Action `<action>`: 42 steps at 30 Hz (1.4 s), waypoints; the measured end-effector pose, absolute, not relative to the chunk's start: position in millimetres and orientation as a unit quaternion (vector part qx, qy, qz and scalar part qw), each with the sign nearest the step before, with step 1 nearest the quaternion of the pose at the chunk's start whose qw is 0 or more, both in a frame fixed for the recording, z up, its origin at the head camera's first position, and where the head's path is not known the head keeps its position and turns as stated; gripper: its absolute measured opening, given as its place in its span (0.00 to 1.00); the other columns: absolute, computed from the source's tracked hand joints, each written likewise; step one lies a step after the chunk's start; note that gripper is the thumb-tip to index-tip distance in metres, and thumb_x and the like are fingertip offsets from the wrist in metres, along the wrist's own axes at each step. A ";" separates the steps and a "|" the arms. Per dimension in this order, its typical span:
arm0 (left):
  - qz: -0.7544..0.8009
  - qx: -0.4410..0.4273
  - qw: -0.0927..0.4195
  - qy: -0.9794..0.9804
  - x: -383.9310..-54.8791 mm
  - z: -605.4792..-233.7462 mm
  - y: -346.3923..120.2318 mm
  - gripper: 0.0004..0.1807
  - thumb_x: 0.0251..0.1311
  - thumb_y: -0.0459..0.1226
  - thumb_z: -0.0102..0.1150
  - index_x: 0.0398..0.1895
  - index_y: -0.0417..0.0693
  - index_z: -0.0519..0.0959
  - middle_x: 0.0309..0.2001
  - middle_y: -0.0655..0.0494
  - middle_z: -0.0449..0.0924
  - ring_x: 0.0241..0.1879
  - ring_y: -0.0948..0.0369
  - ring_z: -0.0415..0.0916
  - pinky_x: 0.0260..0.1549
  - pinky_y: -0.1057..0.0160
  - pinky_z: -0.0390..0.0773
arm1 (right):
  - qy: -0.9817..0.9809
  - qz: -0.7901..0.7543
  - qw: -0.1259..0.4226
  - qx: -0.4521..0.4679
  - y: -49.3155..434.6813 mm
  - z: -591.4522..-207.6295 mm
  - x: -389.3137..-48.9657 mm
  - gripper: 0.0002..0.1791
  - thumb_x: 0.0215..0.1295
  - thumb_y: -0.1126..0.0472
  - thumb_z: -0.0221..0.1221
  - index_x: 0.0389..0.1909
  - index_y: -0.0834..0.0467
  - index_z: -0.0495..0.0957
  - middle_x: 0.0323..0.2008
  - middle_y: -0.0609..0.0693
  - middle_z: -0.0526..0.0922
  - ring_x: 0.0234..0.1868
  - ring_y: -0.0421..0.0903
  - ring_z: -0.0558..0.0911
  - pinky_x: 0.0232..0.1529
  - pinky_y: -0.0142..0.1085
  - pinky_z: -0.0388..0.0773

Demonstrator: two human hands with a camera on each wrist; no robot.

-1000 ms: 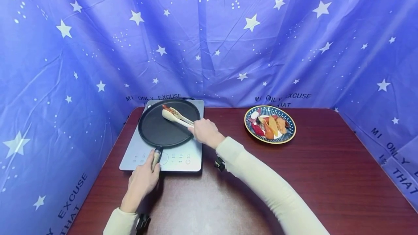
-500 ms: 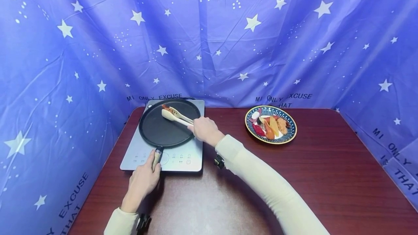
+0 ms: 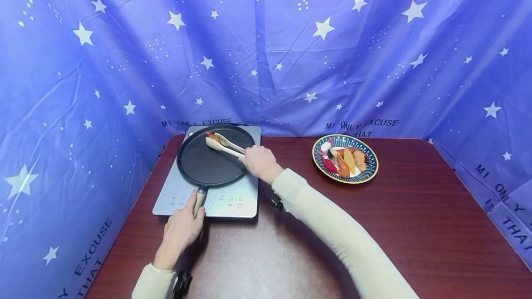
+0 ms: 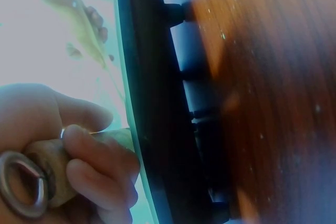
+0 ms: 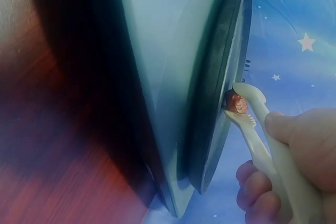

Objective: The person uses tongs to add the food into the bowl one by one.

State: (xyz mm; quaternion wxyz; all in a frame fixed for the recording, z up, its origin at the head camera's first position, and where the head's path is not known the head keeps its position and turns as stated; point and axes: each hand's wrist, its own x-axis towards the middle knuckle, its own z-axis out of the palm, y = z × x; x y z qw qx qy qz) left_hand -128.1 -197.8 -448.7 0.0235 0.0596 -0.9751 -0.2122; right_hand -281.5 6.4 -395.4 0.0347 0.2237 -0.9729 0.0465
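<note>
In the head view my left hand (image 3: pixel 184 230) grips the handle (image 3: pixel 199 203) of a flat black frying pan (image 3: pixel 208 165). The left wrist view shows its fingers (image 4: pixel 100 177) curled round that handle, with a metal ring at its end. My right hand (image 3: pixel 261 163) holds cream-coloured tongs (image 3: pixel 226 147) over the pan's far side. Between the tongs' tips is a reddish-brown piece of food (image 5: pixel 237 103), close to the pan's surface; whether it touches the pan I cannot tell. The right thumb and fingers press on the tongs' two arms from opposite sides.
Under the pan lies a silver induction cooker (image 3: pixel 166 197) with touch controls along its front. A blue patterned plate (image 3: pixel 365 178) with several pieces of food stands to the right on the dark red wooden table (image 3: pixel 415 206). Blue star-printed curtains (image 3: pixel 266 59) hang behind and on both sides.
My right hand has shifted very slightly away from me and left with the tongs, the food still between their tips. The left hand keeps its grip on the frying pan's handle.
</note>
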 end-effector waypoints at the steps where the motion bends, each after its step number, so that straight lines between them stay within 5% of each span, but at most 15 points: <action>1: -0.212 0.061 0.023 -0.975 -128.2 -448.6 -197.8 0.32 0.65 0.45 0.45 0.71 0.46 0.58 0.44 0.29 0.77 0.32 0.39 0.77 0.30 0.43 0.73 | -0.973 0.046 0.035 0.223 6.5 -395.5 -282.2 0.21 0.69 0.45 0.51 0.31 0.59 0.79 0.27 0.54 0.80 0.30 0.52 0.82 0.30 0.44 0.77; 33: -0.213 0.063 0.023 -0.975 -127.0 -449.5 -197.0 0.32 0.65 0.46 0.46 0.71 0.47 0.59 0.43 0.31 0.78 0.34 0.39 0.77 0.30 0.43 0.73 | -0.979 0.046 0.012 0.196 8.6 -401.7 -294.3 0.23 0.70 0.44 0.49 0.37 0.60 0.77 0.34 0.56 0.82 0.35 0.54 0.83 0.33 0.45 0.78; 42: -0.212 0.064 0.025 -0.975 -127.7 -449.1 -197.4 0.32 0.64 0.46 0.46 0.71 0.47 0.59 0.41 0.31 0.78 0.32 0.40 0.77 0.29 0.44 0.73 | -0.979 0.064 0.011 0.194 10.4 -397.7 -290.4 0.23 0.70 0.43 0.48 0.28 0.59 0.74 0.27 0.55 0.79 0.30 0.53 0.81 0.29 0.46 0.77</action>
